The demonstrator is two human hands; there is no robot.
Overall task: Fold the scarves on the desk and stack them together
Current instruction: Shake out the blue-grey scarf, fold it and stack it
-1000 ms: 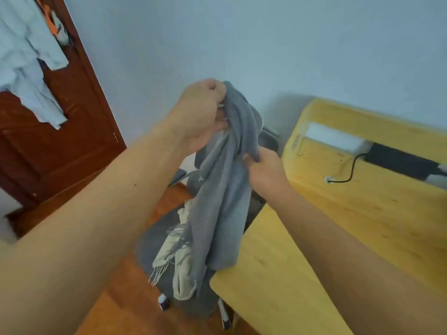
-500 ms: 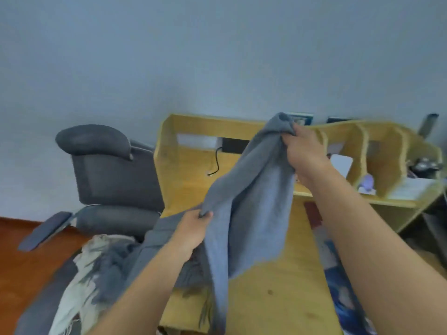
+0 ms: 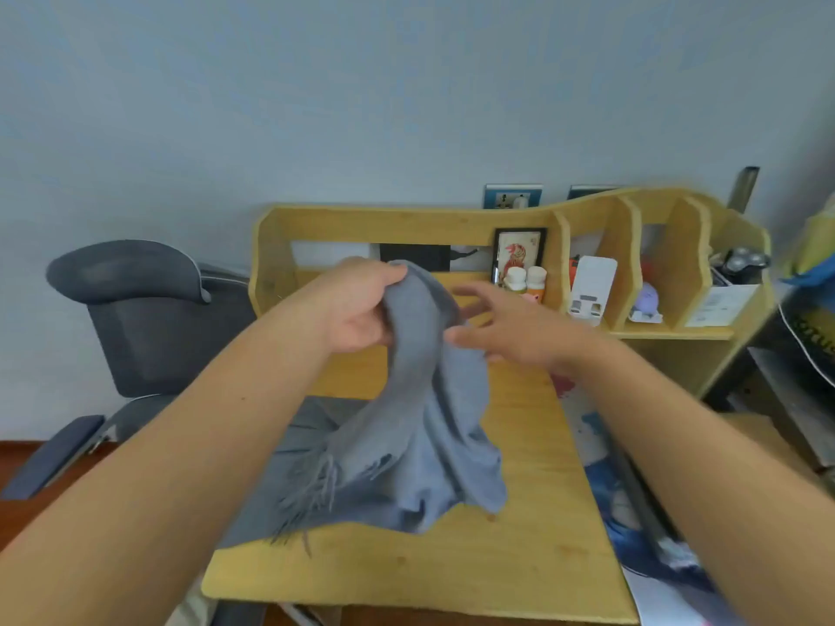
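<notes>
Far out past the left hand stands a grey office chair [image 3: 149, 318], against the wall and beside the end of the desk [image 3: 474, 567]. The left hand [image 3: 357, 309] is raised above the desk with its fingers and thumb curled round the top of a grey scarf [image 3: 420, 436], gripping a bunched fold of it. From that grip the scarf hangs down and spreads below the hand onto the wooden top, its fringed end [image 3: 311, 494] lying toward the left edge, under the left forearm. Just right of the gripped fold is the right hand [image 3: 506, 327], blurred, its fingers spread and loose; it lies against or very close to the cloth, and whether it touches cannot be told. Beyond both hands, at the back of the desk, is a shelf [image 3: 632, 219] with dividers. Behind the right hand stand a small framed picture [image 3: 519, 257] and two little bottles [image 3: 526, 280], and further right a white box [image 3: 592, 286]. Under the right forearm, a printed mat [image 3: 601, 485] lies along the desk's right edge.
</notes>
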